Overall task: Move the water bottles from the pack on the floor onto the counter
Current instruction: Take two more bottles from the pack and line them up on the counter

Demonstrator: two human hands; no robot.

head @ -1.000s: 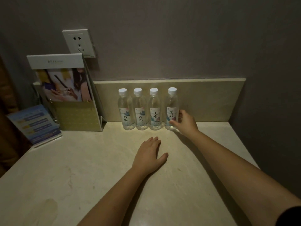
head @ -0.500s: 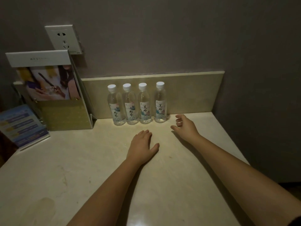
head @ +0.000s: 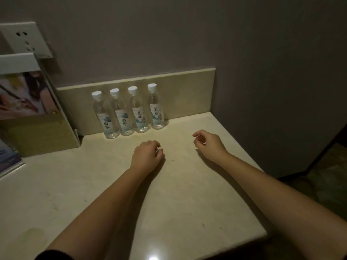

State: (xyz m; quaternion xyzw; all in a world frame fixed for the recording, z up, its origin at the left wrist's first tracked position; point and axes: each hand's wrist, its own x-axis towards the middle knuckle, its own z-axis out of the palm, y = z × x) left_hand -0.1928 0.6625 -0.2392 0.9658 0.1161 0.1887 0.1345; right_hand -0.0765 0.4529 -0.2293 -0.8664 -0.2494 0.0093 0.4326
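Four water bottles [head: 139, 117] stand in a row at the desk's [head: 178, 199] far edge. Nearer, I see my left hand [head: 147, 154] and right hand [head: 210, 144], each grip loosely curled, holding nothing.

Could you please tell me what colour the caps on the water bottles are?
White: all four clear plastic water bottles carry white screw caps, seen in the head view.
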